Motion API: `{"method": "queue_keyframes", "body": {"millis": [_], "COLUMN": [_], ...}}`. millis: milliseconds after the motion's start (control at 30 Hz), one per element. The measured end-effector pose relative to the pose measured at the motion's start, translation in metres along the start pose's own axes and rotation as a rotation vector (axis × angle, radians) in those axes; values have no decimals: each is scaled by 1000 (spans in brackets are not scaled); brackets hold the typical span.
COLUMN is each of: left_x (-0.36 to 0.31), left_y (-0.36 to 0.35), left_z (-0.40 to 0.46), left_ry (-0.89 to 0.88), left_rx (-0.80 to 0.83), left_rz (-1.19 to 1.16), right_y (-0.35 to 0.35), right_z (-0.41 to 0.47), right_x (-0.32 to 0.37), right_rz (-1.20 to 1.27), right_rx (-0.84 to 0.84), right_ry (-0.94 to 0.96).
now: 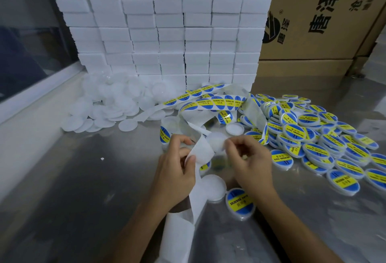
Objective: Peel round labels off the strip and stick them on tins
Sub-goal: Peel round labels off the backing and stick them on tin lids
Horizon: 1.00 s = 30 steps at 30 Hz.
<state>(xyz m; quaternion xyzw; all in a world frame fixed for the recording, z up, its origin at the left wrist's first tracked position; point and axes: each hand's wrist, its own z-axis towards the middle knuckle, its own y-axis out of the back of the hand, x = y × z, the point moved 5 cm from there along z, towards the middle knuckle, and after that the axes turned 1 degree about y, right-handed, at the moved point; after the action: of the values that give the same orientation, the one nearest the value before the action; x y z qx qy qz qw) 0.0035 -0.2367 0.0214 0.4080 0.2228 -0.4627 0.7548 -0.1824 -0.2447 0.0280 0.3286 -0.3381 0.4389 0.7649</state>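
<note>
My left hand (177,168) grips the white backing strip (203,152), which trails down toward the table's front edge. Further back the same strip (211,100) carries round blue-and-yellow labels. My right hand (247,158) pinches the edge of a round translucent white piece (216,140), held up between the hands; whether it is a tin or a label's back I cannot tell. A plain white tin (213,186) lies on the table below my hands. Beside it sits a labelled tin (240,203).
A heap of labelled tins (313,137) fills the right side. Unlabelled white tins (108,104) pile up at the left. Stacked white boxes (163,28) form a wall behind, with brown cartons (325,22) at the right. The table is shiny metal (83,189).
</note>
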Motion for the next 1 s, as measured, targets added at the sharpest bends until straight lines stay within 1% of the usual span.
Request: {"method": "queue_keyframes", "body": {"millis": [67,133,233,300,333,467,533,667,700,767,900,1000], "left_x": [7,13,33,54,64,101,112,130,132,129,113,98], "left_y": [2,8,25,40,46,61,66,74,74,75,80,79], "left_z": [0,2,9,17,21,42,53,66,68,70,65,58], "left_ry": [29,60,197,300,336,491,514,629,642,615,485,438], "left_rx": [-39,-118,-268,-328,-325,-132,-49,58,66,25,-109,-118], "left_rz": [0,2,40,164,256,631,746,910,928,937,889,875], "right_y": [6,11,13,12,11,8,8,8,9,9,8,7], "right_z": [5,9,11,11,11,11,11,12,12,13,12,11], "right_x": [-12,-17,-16,-13,-12,-9,-8,-9,-9,-9,-7,-4], "right_rz": [140,228,354,380,381,386,390,381,380,383,382,363], "right_rx": [-44,-91,-129,-119,-106,-69,-60,-41,-40,-38,-13,1], "right_ry": [-173,-249,-273,-253,-242,-229,-231,-226,-226,-233,-228,-218]}}
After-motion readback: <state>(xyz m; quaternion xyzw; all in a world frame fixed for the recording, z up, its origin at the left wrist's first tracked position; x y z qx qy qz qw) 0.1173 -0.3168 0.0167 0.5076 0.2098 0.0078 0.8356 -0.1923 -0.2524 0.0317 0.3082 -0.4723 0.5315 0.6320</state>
